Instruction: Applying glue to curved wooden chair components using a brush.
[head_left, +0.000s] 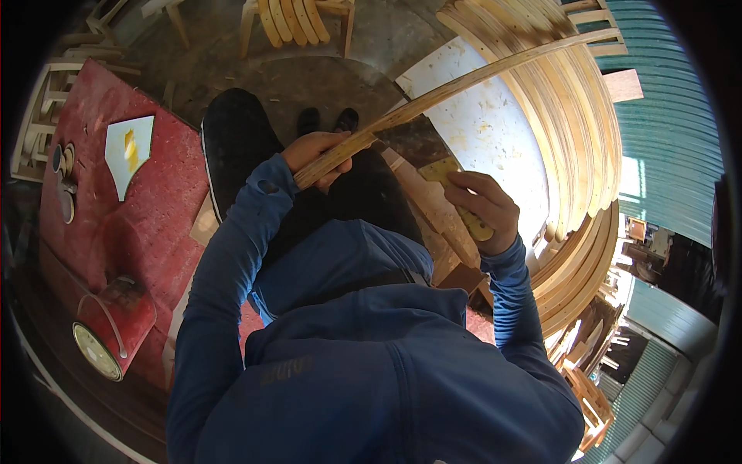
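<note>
My left hand (318,157) is closed around the near end of a long, slightly curved wooden strip (456,87), above my dark-trousered legs. From there the strip slants up to the right, its far end crossing a stack of similar curved pieces (568,116). In my right hand (488,207) is a flat yellowish piece (473,224), gripped between thumb and fingers; its exact kind does not show. This piece is held apart from the strip, beside a white board (483,116) marked with yellowish smears.
On the left, a red worktop (116,232) carries a white pointed plate (128,155) with a yellow smear, a red pail (116,329) lying tilted, and several small round pieces (65,166). More curved slats (294,22) rest on a wooden stand ahead. Green corrugated sheeting (665,100) stands at right.
</note>
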The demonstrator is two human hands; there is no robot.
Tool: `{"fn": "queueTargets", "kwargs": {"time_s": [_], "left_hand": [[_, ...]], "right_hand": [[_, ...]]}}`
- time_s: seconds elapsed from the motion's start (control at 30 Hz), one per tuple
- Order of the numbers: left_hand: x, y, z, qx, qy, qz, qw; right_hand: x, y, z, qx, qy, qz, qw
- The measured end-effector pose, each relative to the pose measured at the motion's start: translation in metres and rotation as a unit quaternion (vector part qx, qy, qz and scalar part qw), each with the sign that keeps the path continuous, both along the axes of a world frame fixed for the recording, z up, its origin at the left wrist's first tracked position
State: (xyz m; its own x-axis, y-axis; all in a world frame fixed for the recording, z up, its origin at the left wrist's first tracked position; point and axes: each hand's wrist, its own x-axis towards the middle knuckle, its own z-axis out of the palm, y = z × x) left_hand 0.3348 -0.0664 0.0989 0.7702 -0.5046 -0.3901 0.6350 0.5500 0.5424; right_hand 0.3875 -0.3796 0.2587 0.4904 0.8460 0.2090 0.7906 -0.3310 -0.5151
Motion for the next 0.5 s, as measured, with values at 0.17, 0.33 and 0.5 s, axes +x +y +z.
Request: {"fn": "queueTargets", "kwargs": {"time_s": [0.17, 0.33, 0.5], "left_hand": [[-0.002, 0.0, -0.008, 0.001, 0.025, 0.01, 1.0], [-0.001, 0.0, -0.013, 0.017, 0.019, 0.002, 1.0], [0.0, -0.001, -0.007, 0.015, -0.001, -0.001, 1.0]], "right_hand": [[0.002, 0.008, -0.01, 0.008, -0.012, 0.033, 0.999], [0.006, -0.005, 0.006, 0.004, 0.034, 0.005, 0.999], [0.011, 0.006, -0.005, 0.026, -0.057, -0.059, 0.996]]}}
